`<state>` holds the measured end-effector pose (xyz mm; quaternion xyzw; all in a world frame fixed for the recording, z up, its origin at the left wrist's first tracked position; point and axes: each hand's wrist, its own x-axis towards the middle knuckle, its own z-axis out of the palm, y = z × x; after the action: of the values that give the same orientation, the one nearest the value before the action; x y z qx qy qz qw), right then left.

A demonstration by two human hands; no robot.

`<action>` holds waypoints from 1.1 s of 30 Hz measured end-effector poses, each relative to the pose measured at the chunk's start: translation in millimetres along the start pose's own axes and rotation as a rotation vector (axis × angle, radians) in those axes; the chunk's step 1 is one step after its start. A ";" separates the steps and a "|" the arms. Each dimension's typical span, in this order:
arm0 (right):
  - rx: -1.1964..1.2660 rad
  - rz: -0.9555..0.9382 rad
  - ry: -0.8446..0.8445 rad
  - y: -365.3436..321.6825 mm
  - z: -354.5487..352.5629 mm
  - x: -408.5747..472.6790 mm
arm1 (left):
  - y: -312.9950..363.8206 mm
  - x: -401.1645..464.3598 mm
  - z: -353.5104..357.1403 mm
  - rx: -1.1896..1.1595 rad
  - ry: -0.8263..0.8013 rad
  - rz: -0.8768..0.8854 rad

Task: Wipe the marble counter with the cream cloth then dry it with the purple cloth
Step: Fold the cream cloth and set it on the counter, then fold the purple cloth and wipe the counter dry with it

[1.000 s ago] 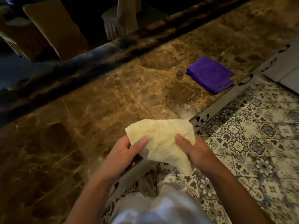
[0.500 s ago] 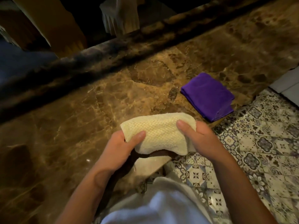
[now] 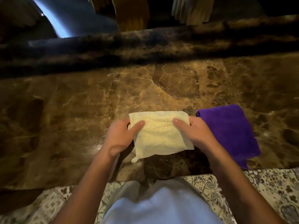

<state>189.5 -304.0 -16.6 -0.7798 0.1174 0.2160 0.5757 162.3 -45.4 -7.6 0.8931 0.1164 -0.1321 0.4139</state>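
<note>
The left hand (image 3: pixel 120 136) pinches the left edge of the cream cloth (image 3: pixel 159 136), thumb on top and fingers tucked under where they cannot be seen. Between the two hands the cloth hangs folded into a rough square, held over the near part of the bench (image 3: pixel 72 118); whether its lower edge touches the marble cannot be told. A small loop droops from its lower left corner, below the left grip. The weave looks bumpy and open, so it is probably light, soft and limp, with enough texture not to slip in the fingers. It will sag wherever it is unsupported, which makes a flat palm pressed on the folded middle a better hold for wiping than these edge pinches.

The right hand (image 3: pixel 196 135) pinches the right edge the same way, thumb on top and fingers beneath.

Just right of the right grip the purple cloth (image 3: pixel 229 133) lies folded flat on the bench, its near end close to the bench edge. It looks plush and thicker, likely soft and absorbent. Taking it across the whole fold should keep the layers together.
</note>
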 end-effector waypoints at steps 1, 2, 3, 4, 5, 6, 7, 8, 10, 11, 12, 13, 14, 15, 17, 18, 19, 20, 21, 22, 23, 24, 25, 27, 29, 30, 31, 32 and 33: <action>-0.042 -0.001 -0.009 -0.3 -0.6 3.0 | 1.2 0.5 -0.2 0.047 0.024 -0.021; -0.074 -0.001 -0.010 -0.7 -0.2 4.6 | 1.9 0.7 -0.6 0.082 0.040 -0.045; -0.102 -0.002 -0.002 -1.9 1.4 4.6 | 2.3 0.4 -1.5 0.123 0.049 -0.061; -0.136 -0.011 0.017 -3.2 3.3 3.4 | 2.2 0.2 -1.8 0.168 0.051 -0.066; -0.192 -0.033 0.048 -4.5 5.7 2.0 | 2.0 -0.2 -1.7 0.213 0.054 -0.066; -0.282 -0.062 0.090 -5.5 8.1 0.6 | 2.2 -0.1 -1.5 0.256 0.061 -0.063; -0.386 -0.091 0.134 -6.4 9.8 -1.1 | 2.8 -0.1 -1.6 0.298 0.068 -0.062; -0.464 -0.110 0.165 -6.5 11.0 -2.4 | 3.5 0.2 -1.4 0.338 0.072 -0.060; -0.541 -0.116 0.169 -4.4 11.5 -4.8 | 5.0 0.5 -0.2 0.418 0.075 -0.056; -0.570 -0.109 0.169 -3.3 11.9 -5.5 | 5.6 0.4 0.8 0.455 0.078 -0.059; -0.599 -0.102 0.177 -2.3 12.4 -5.5 | 5.8 0.5 2.0 0.486 0.086 -0.060; -0.630 -0.091 0.188 -2.0 12.8 -4.6 | 5.5 0.4 2.9 0.508 0.095 -0.058; -0.660 -0.078 0.198 -2.6 13.3 -3.7 | 4.9 0.5 3.5 0.522 0.102 -0.056; -0.683 -0.068 0.210 -3.3 14.3 -2.9 | 4.0 0.7 3.8 0.530 0.109 -0.052; -0.708 -0.064 0.250 -2.9 16.6 -2.1 | 2.7 1.7 3.7 0.545 0.113 -0.039; -0.716 -0.068 0.272 -2.5 17.8 -2.3 | 2.4 2.5 3.1 0.556 0.113 -0.031; -0.722 -0.077 0.289 -2.2 19.0 -3.5 | 2.0 3.3 2.5 0.565 0.112 -0.024; -0.728 -0.088 0.300 -2.6 20.4 -5.5 | 1.0 3.7 1.8 0.570 0.116 -0.015; -0.740 -0.099 0.305 -3.5 21.9 -7.8 | -0.4 3.8 1.3 0.570 0.123 -0.003; -0.761 -0.105 0.308 -5.6 23.7 -10.8 | -2.6 3.5 0.6 0.569 0.132 0.013; -0.786 -0.112 0.316 -8.6 24.7 -14.6 | -5.0 2.4 -0.3 0.566 0.145 0.034; -0.801 -0.126 0.333 -11.7 24.1 -19.0 | -7.4 0.8 -1.1 0.556 0.166 0.058; -0.794 -0.149 0.357 -14.5 21.3 -24.3 | -9.7 -1.5 -2.4 0.532 0.202 0.086; -0.724 -0.208 0.418 -19.5 8.9 -37.2 | -12.0 -5.9 -5.3 0.468 0.305 0.153; -0.648 -0.266 0.517 -20.1 -12.0 -51.5 | -10.2 -9.3 -5.5 0.419 0.368 0.241; -0.632 -0.285 0.581 -17.7 -24.7 -57.8 | -6.0 -10.8 -3.6 0.394 0.366 0.290; -0.636 -0.287 0.642 -13.5 -39.0 -61.9 | 0.9 -11.4 0.2 0.367 0.347 0.334; -0.657 -0.259 0.689 -7.8 -54.3 -63.7 | 10.1 -11.4 6.1 0.339 0.314 0.368; -0.689 -0.200 0.720 -0.7 -70.1 -63.9 | 21.2 -11.7 13.0 0.324 0.274 0.402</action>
<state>147.8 -374.4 31.3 -0.9568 0.1550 -0.0964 0.2261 156.2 -69.9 3.2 0.9622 -0.0305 0.0575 0.2643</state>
